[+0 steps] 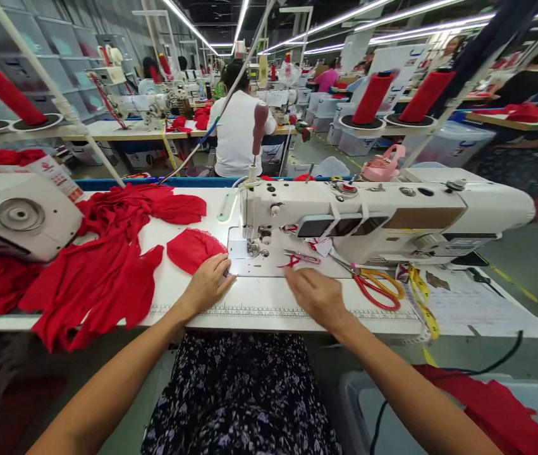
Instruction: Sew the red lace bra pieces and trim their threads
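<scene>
My left hand (209,281) rests on the white table, its fingers on the edge of a small red lace piece (191,248) just left of the sewing machine's needle plate (250,258). My right hand (317,294) lies flat on the table in front of the white sewing machine (382,212), fingers pointing toward small red-handled thread snips (301,258); it holds nothing. Red and yellow handled scissors (377,285) lie to the right of that hand.
A heap of red fabric (107,259) covers the table's left. Another machine (17,215) stands far left. A yellow tape measure (423,300) and paper sheets (477,303) lie right. A bin with red cloth (501,404) sits lower right. A person in white (236,129) sits ahead.
</scene>
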A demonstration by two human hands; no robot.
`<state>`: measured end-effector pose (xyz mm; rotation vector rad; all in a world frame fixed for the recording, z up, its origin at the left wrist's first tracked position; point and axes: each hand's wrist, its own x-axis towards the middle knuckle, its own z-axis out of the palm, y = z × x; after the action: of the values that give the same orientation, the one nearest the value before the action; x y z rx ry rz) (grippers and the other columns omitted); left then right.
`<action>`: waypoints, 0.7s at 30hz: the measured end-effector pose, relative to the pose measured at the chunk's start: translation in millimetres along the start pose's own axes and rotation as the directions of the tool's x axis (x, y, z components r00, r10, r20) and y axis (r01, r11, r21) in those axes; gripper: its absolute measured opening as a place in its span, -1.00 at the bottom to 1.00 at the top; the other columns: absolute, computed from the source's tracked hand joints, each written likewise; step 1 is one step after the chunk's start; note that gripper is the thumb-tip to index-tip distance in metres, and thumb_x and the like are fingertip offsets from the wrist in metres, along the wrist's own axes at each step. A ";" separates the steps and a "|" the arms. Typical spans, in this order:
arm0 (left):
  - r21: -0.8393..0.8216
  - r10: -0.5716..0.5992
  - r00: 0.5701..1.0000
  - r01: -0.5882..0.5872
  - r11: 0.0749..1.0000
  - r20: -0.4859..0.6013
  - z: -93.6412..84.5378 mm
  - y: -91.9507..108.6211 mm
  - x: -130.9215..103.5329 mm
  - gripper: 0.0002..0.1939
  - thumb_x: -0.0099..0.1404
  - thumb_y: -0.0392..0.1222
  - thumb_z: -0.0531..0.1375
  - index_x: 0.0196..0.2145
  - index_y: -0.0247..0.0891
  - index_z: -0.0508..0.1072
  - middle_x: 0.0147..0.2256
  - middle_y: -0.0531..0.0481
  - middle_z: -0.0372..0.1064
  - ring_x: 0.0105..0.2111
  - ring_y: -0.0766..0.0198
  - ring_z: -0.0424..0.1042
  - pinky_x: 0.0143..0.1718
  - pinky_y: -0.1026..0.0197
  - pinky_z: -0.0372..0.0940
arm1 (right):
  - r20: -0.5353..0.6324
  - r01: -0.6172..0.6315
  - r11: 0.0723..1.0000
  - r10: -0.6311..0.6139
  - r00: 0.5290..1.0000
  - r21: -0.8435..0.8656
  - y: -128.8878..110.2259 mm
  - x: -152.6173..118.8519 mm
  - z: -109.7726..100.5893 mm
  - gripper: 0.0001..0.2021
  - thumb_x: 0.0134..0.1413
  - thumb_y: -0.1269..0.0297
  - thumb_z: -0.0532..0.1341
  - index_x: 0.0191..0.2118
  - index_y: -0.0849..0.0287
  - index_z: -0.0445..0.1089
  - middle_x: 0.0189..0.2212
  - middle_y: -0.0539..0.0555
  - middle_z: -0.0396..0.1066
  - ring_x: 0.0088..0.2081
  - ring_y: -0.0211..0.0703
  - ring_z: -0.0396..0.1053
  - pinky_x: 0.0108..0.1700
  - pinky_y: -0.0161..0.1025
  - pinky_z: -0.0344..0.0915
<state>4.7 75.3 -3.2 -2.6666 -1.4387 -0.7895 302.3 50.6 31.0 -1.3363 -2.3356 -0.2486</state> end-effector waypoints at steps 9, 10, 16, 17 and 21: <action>-0.040 0.010 0.987 -0.017 0.999 -0.163 -14.8 9.4 -3.1 -0.72 0.44 -0.25 0.04 0.04 -0.27 0.41 0.06 -0.19 0.43 0.16 0.07 0.32 0.20 -0.11 0.24 | 0.042 0.326 0.932 -0.336 0.941 0.161 -49.7 22.3 40.6 -0.72 0.32 0.44 0.07 -0.01 0.07 0.46 -0.23 0.06 0.55 -0.24 -0.21 0.44 -0.25 -0.31 0.22; -0.059 0.048 0.984 -0.059 0.996 -0.171 -15.7 11.8 -2.6 -0.73 0.44 -0.26 0.05 0.02 -0.25 0.42 0.02 -0.14 0.47 0.13 0.10 0.35 0.19 -0.08 0.24 | 0.034 0.341 0.928 -0.350 0.936 0.152 -50.6 25.5 42.8 -0.73 0.33 0.44 0.07 -0.04 0.08 0.47 -0.26 0.05 0.55 -0.26 -0.21 0.43 -0.27 -0.30 0.22; 0.001 0.209 0.974 -0.210 0.978 0.089 -6.4 20.7 3.3 -0.67 0.45 -0.10 0.09 0.07 -0.26 0.42 0.08 -0.13 0.45 0.19 0.01 0.31 0.32 -0.21 0.00 | 0.067 0.314 0.931 -0.331 0.941 0.186 -47.1 22.7 38.3 -0.75 0.34 0.40 0.05 -0.02 0.14 0.45 -0.26 0.07 0.54 -0.23 -0.17 0.40 -0.21 -0.25 0.28; 0.023 0.197 0.975 -0.200 0.979 0.105 -4.5 21.3 3.6 -0.65 0.45 -0.08 0.09 0.08 -0.27 0.41 0.09 -0.14 0.44 0.20 -0.01 0.30 0.33 -0.24 -0.05 | 0.084 0.306 0.927 -0.330 0.940 0.215 -43.8 18.5 33.7 -0.75 0.34 0.38 0.06 -0.01 0.14 0.44 -0.26 0.07 0.53 -0.23 -0.17 0.40 -0.19 -0.24 0.29; 0.056 0.168 0.981 -0.174 0.983 0.102 0.2 23.4 2.7 -0.61 0.44 -0.03 0.09 0.10 -0.31 0.40 0.11 -0.17 0.42 0.21 -0.04 0.28 0.35 -0.28 -0.14 | 0.127 0.206 0.925 -0.257 0.958 0.320 -28.2 10.8 17.0 -0.81 0.31 0.33 0.11 -0.11 0.14 0.47 -0.33 0.08 0.49 -0.29 -0.16 0.37 -0.22 -0.22 0.30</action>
<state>24.3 64.0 3.0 -2.7665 -1.2080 -0.5981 268.7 50.6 22.5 -0.9634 -2.5455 0.1568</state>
